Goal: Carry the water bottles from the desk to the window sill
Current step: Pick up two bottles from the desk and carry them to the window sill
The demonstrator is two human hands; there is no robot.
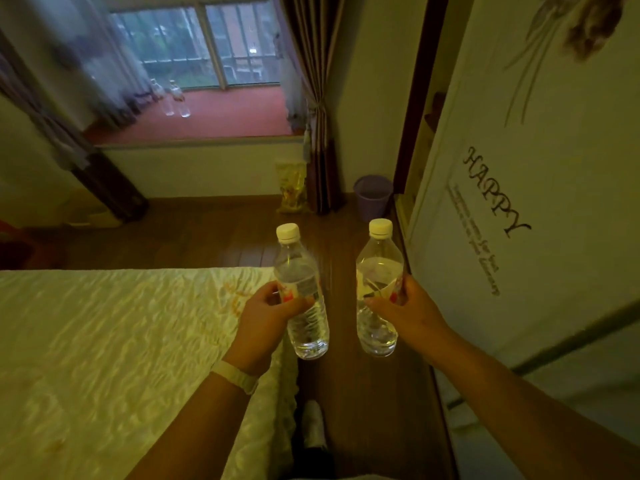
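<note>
Item 1: left-hand bottle (304, 292), clear plastic, white cap, partly filled with water, label around the middle. I see it held upright with a slight tilt, in the air over the wood floor (207, 233) at the bed's corner. My left hand (266, 317) wraps it at the label, fingers (298, 301) closed around the body. A white wristband (237, 375) sits on that wrist.

Item 2: right-hand bottle (379, 289), same make, white cap, label partly torn or peeled. Held upright, just beside item 1 and not touching it, over the floor strip between bed and wardrobe. My right hand (408, 313) grips it at the label, fingers closed on the body.

Item 3: two more clear bottles (176, 98), standing close together on the red window sill (225, 116), well apart from the hands, near the sheer curtain at left. Detail is too small for me to read.

Item 4: bed (121, 341), pale patterned cover, at my left, its corner just beside the left hand.

Item 5: wardrobe door (519, 202), white, lettered "HAPPY", at my right.

Item 6: purple waste bin (373, 195), on the floor near the dark curtain (318, 116).

Item 7: yellowish bag (292, 185), leaning on the wall below the sill.

Item 8: window (207, 46), buildings outside.
</note>
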